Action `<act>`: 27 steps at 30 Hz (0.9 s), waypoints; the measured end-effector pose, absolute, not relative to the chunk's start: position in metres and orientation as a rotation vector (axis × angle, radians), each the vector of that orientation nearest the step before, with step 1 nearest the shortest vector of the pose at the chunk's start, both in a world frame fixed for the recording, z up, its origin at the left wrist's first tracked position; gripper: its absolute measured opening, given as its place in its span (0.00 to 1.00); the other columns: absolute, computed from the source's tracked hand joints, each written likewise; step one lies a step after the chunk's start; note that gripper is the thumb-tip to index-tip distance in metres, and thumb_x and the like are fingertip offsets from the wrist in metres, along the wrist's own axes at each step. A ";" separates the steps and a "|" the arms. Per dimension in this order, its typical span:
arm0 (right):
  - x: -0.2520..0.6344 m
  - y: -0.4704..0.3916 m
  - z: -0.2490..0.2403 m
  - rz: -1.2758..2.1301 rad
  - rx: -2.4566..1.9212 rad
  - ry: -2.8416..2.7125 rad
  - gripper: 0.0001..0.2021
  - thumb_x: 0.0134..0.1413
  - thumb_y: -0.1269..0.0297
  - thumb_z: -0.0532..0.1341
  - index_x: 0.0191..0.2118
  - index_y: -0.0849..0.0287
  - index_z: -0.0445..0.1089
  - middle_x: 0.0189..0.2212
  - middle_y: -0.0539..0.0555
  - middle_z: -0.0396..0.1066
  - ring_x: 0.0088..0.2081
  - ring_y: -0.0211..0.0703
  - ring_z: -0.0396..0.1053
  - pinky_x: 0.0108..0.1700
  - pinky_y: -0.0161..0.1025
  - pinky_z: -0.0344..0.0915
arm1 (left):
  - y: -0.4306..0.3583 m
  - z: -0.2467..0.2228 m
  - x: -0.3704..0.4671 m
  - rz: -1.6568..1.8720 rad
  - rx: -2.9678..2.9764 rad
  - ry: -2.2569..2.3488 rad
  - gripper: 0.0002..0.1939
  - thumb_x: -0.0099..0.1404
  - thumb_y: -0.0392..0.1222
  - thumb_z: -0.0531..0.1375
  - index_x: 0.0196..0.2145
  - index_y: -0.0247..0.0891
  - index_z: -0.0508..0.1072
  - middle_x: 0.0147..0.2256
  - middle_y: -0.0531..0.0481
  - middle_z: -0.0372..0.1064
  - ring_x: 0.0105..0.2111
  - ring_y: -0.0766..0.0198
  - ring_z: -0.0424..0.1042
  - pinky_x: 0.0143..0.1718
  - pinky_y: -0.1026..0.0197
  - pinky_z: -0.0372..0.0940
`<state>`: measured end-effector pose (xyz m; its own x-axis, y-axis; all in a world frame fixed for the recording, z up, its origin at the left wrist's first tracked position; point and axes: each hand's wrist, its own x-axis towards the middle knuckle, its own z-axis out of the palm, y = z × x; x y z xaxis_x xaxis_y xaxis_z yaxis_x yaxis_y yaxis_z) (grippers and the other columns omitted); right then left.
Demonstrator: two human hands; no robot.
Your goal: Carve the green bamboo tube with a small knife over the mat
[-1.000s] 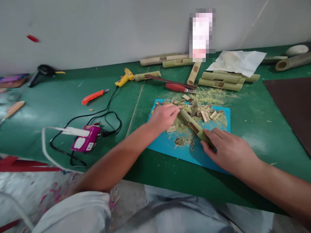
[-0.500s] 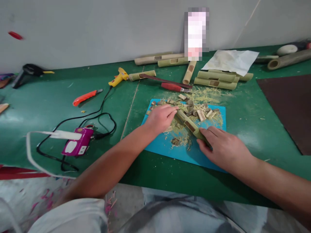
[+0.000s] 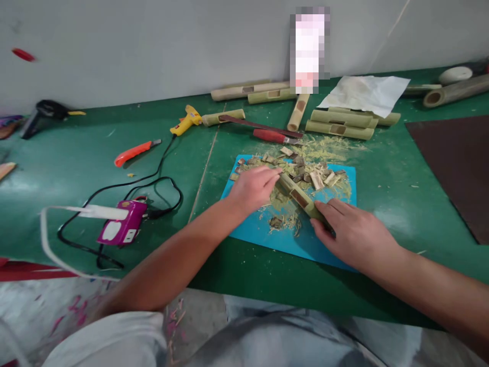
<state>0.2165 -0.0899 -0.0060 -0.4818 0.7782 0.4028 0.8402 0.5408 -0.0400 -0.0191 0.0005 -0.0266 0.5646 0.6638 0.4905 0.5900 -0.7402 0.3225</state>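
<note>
A short green bamboo tube with a rectangular slot cut in its upper side lies slantwise between my hands. My left hand is closed at its far end, fingertips pressed together on it. Around the near end wrap the fingers of my right hand, hiding that end. Beneath the tube is a blue mat, strewn with bamboo chips and shavings. Just beyond the mat rests a red-handled knife, with a dark flat strip across it.
Slotted bamboo tubes lie at the back, some under white paper. To the left are an orange cutter, a yellow glue gun and a purple power strip with cables. A dark brown board lies at right.
The view has shifted very slightly. Both hands keep the same hold on the bamboo tube, and nothing else has visibly moved.
</note>
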 end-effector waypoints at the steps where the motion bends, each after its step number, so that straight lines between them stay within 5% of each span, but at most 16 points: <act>1: 0.217 -0.090 -0.006 -0.218 -1.334 -2.413 0.15 0.66 0.62 0.53 0.42 0.65 0.75 0.28 0.53 0.73 0.26 0.38 0.67 0.27 0.37 0.58 | 0.001 -0.027 -0.019 0.895 2.680 1.056 0.16 0.75 0.40 0.52 0.49 0.31 0.77 0.32 0.46 0.75 0.31 0.66 0.73 0.34 0.64 0.69; 27: 0.216 -0.090 -0.007 -0.167 -1.357 -2.407 0.13 0.65 0.62 0.54 0.37 0.62 0.74 0.28 0.54 0.73 0.26 0.39 0.66 0.27 0.38 0.57 | 0.007 -0.027 -0.023 0.900 2.749 1.019 0.16 0.75 0.40 0.52 0.49 0.31 0.78 0.33 0.45 0.76 0.32 0.65 0.75 0.34 0.65 0.69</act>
<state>0.2163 -0.0901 -0.0066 -0.4670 0.8010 0.3746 0.8450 0.5291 -0.0777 -0.0226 0.0074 -0.0269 0.6075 0.6167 0.5006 0.5726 -0.7768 0.2620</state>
